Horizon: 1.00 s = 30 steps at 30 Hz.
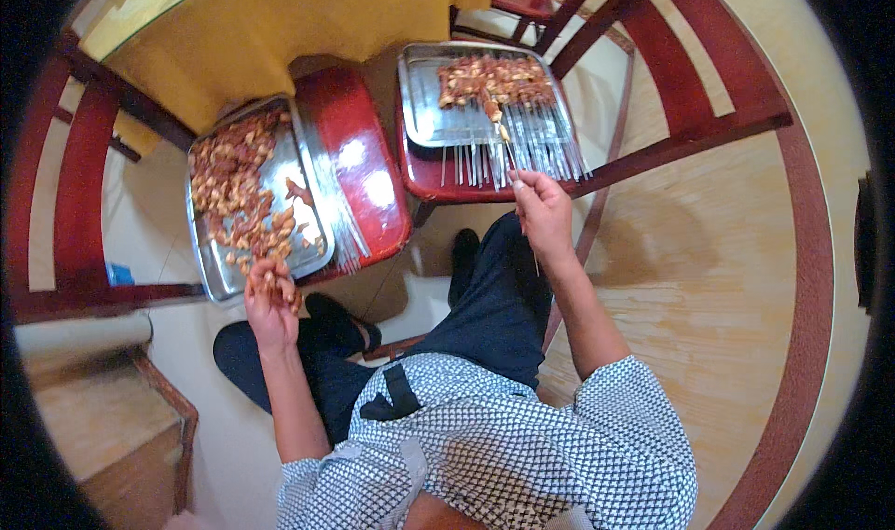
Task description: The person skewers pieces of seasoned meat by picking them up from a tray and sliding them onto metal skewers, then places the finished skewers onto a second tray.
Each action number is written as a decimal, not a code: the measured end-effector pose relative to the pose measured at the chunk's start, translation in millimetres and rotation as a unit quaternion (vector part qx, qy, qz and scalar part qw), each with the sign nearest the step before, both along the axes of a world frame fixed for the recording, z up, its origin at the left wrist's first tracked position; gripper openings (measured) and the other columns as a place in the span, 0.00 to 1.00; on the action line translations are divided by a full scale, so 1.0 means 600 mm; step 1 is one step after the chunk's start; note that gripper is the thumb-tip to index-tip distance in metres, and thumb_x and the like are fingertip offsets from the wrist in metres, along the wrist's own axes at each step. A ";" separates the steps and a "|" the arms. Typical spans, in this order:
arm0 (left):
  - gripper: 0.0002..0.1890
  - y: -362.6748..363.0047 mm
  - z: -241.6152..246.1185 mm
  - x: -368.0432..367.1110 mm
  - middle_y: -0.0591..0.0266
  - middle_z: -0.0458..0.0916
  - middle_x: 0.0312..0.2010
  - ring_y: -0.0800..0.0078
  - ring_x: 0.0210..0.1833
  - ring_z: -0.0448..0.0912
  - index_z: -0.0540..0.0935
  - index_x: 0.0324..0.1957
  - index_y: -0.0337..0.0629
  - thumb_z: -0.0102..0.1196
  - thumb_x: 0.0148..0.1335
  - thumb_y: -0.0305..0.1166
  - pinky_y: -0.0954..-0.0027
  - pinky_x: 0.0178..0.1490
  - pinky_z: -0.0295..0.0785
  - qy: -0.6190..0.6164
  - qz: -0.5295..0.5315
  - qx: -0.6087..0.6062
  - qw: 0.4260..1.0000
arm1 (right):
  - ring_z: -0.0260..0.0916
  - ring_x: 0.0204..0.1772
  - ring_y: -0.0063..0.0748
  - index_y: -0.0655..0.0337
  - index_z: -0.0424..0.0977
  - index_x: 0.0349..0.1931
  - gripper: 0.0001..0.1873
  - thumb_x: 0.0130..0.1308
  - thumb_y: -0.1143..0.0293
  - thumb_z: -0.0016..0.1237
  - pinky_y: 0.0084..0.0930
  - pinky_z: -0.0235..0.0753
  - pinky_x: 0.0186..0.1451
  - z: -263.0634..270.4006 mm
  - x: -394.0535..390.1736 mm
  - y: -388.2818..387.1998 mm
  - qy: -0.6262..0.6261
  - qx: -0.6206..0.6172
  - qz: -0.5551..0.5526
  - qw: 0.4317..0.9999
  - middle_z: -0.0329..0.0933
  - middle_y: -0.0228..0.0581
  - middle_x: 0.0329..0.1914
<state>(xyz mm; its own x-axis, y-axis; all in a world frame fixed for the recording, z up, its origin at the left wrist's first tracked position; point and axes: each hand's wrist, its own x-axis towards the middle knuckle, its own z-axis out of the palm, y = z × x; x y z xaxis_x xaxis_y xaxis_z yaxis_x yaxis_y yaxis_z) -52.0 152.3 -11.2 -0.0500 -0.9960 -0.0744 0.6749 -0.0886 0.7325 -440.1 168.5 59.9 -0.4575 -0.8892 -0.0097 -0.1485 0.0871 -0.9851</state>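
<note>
My right hand point(544, 212) pinches a thin metal skewer point(536, 254) near its middle, its far end bearing several pieces of raw meat point(492, 108). This skewer reaches over the right steel tray point(423, 121), where several loaded skewers point(500, 81) lie side by side, bare ends jutting past the near rim. My left hand point(271, 299) is at the near edge of the left steel tray point(308, 212), fingers curled around small meat pieces point(287, 291). Loose cut meat point(231, 173) covers much of that tray, with a few bits apart on its bare metal.
A bundle of bare skewers point(347, 226) lies beside the left tray on a red chair seat point(356, 145). Another red chair point(458, 191) supports the right tray. Wooden chair backs point(699, 61) stand at both sides. A yellow cloth point(231, 47) hangs beyond the trays.
</note>
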 end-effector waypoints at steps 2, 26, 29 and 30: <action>0.10 0.003 -0.008 0.005 0.60 0.75 0.35 0.81 0.20 0.70 0.72 0.43 0.42 0.48 0.64 0.36 0.81 0.15 0.63 -0.014 0.002 -0.001 1.000 | 0.61 0.24 0.12 0.68 0.73 0.42 0.12 0.62 0.71 0.44 0.14 0.63 0.26 0.006 -0.034 -0.018 0.021 0.001 -0.005 1.000 0.69 0.24 0.22; 0.11 0.007 0.037 -0.005 0.56 0.74 0.33 0.78 0.21 0.71 0.71 0.41 0.39 0.52 0.60 0.34 0.80 0.16 0.65 0.036 -0.022 -0.021 0.999 | 0.75 0.37 0.51 0.60 0.77 0.29 0.11 0.51 0.66 0.42 0.42 0.73 0.42 -0.084 0.009 -0.293 0.462 0.167 0.022 0.871 0.77 0.53 0.30; 0.11 0.008 0.038 -0.011 0.56 0.75 0.34 0.77 0.21 0.72 0.71 0.41 0.40 0.52 0.60 0.35 0.80 0.16 0.65 0.031 -0.027 -0.014 0.999 | 0.75 0.37 0.52 0.61 0.77 0.29 0.12 0.51 0.67 0.42 0.42 0.73 0.41 -0.091 0.007 -0.298 0.417 0.229 0.049 0.878 0.77 0.56 0.31; 0.11 0.007 0.040 -0.011 0.56 0.75 0.34 0.77 0.21 0.72 0.71 0.41 0.40 0.52 0.60 0.35 0.80 0.16 0.66 0.028 -0.027 -0.015 0.999 | 0.75 0.38 0.53 0.63 0.77 0.29 0.11 0.51 0.68 0.42 0.43 0.73 0.42 -0.086 0.014 -0.300 0.404 0.218 0.034 0.888 0.76 0.59 0.33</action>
